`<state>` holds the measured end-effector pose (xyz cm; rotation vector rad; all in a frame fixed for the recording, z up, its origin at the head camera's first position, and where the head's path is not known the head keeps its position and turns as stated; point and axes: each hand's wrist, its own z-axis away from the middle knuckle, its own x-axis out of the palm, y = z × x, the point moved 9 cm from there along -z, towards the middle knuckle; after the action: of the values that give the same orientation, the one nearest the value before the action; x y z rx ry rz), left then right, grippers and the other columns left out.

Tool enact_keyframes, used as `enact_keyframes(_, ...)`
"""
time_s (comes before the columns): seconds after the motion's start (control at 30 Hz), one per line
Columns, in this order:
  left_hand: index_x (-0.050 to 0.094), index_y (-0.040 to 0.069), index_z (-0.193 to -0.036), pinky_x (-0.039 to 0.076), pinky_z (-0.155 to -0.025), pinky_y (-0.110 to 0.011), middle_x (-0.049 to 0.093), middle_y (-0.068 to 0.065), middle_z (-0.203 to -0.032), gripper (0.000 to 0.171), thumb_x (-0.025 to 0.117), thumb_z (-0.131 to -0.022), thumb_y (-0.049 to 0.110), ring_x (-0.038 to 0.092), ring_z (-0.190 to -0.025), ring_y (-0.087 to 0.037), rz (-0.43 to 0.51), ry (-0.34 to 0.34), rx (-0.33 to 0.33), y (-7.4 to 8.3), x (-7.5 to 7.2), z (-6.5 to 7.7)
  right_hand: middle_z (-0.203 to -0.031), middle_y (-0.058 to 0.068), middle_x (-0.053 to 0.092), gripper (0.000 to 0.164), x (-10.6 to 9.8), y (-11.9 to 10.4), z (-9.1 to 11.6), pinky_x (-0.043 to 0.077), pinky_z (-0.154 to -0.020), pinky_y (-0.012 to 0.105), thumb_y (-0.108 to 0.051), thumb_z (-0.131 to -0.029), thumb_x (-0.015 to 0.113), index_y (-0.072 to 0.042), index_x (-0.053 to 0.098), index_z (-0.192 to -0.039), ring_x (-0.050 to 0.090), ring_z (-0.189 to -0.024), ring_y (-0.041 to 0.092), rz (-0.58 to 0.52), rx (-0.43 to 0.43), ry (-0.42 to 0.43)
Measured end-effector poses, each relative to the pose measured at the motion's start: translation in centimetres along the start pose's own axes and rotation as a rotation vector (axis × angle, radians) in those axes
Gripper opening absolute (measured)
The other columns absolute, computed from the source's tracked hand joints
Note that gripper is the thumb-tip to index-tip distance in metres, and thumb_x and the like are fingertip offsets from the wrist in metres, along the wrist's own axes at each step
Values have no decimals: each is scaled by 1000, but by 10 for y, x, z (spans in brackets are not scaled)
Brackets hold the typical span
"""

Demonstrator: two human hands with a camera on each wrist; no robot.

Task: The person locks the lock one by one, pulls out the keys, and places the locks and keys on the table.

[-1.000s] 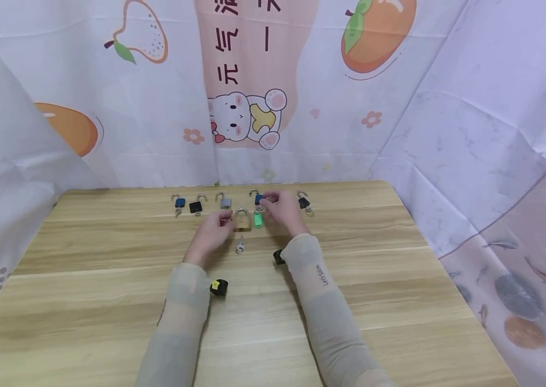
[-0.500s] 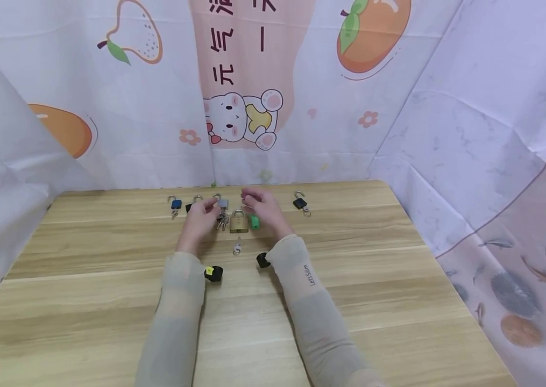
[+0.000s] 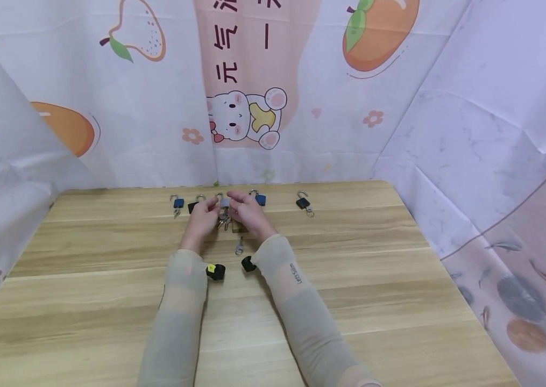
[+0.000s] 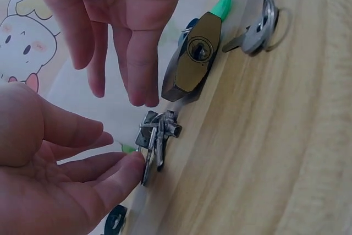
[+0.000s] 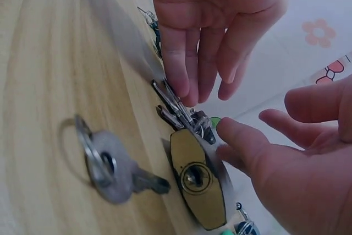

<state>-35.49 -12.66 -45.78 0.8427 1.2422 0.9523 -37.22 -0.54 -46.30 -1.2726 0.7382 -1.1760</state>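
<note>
My left hand (image 3: 203,217) has its fingertips right at a bunch of keys (image 3: 224,221), thumb and fingers apart in the left wrist view. The keys hang from a small silver padlock (image 3: 225,202) with its shackle open. My right hand (image 3: 248,214) hovers on the other side of that padlock, fingers loosely extended and holding nothing. Under it lies a large brass padlock (image 5: 198,180), mostly hidden in the head view, its keyhole facing me. A loose key on a ring (image 3: 239,247) lies in front of the brass padlock.
Along the back of the wooden table (image 3: 350,301) lie a blue padlock (image 3: 178,203), a black padlock (image 3: 192,207), another blue padlock (image 3: 260,200) and a dark padlock (image 3: 303,203), shackles open. A green key tag (image 4: 223,7) shows beyond the brass padlock. A printed curtain (image 3: 156,123) stands behind.
My right hand has moved left from the blue padlock with the green tag to beside the silver padlock. My left hand has shifted left from the brass padlock to the keys.
</note>
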Motion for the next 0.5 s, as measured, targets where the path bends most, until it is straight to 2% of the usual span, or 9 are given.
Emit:
enact_keyframes(0.3,37,-1,-154,31,-118,-44,43,-22,-153,49,42,-106,8,37,-143,-32,38,-23,-46,-5,3,0,-161,16,30,47,8,7,-3,40,-113,37,-6,-109,39,5,32,-155,35,-145,27,-72,46,-59)
enact_keyframes(0.5,36,-3,-154,29,-120,-43,40,-22,-155,50,42,-106,7,34,-145,-32,48,-32,-41,-5,4,-1,-162,16,28,47,9,8,-2,41,-113,39,-4,-109,39,5,32,-155,34,-145,27,-92,66,-64)
